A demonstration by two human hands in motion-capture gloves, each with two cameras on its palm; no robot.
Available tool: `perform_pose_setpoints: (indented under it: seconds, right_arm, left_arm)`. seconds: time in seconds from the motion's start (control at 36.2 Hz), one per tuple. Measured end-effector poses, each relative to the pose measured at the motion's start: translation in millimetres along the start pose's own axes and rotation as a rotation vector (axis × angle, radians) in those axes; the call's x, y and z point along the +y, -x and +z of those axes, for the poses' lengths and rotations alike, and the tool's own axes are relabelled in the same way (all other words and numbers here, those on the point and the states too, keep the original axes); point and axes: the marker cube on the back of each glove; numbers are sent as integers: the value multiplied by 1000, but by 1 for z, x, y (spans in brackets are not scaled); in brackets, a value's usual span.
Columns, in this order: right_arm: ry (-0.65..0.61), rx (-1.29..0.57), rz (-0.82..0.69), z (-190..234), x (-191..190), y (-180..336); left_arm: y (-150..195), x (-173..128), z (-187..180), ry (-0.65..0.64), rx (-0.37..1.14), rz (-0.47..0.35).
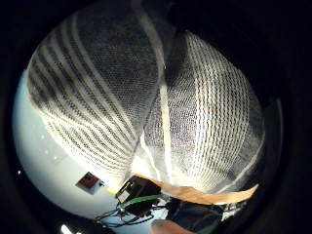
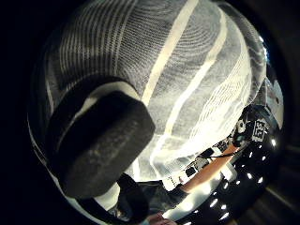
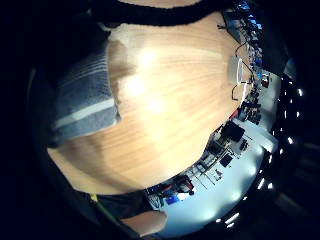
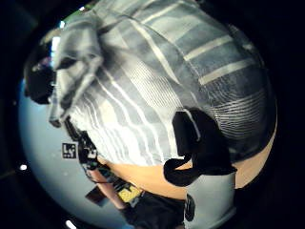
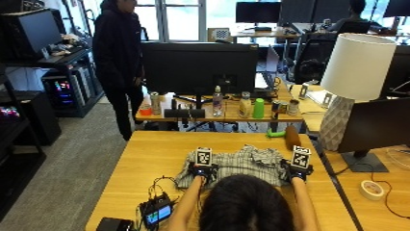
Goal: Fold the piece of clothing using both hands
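Outside view: a striped shirt [image 5: 234, 163] lies bunched on the wooden worktop [image 5: 154, 159] before the person; left hand [image 5: 202, 171] and right hand [image 5: 296, 171] each pinch an opposite side, probably to lift and fold it.

Bare wooden table [image 5: 147, 159] lies open left of the striped shirt [image 5: 240, 162]; a small screen device [image 5: 157, 211] blocks the near-left corner.

The wooden table [image 5: 147, 159] carries the striped garment [image 5: 240, 163] and a small black screen device [image 5: 157, 211].
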Motion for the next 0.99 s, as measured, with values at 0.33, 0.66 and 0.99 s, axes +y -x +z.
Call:
perform_pose_setpoints:
  seconds: [0.33,0.66,0.99]
  right_arm:
    - [-37,-38,-28,-2,-2,17]
    - [-199,-118,-19,-11,-4,23]
    - [-179,-124,10,-71,33,5]
  left_arm:
    - [-2,-2,-1,-13,10,19]
    - [0,3,1,-7,-1,-26]
    - [8,20,-19,36,174,141]
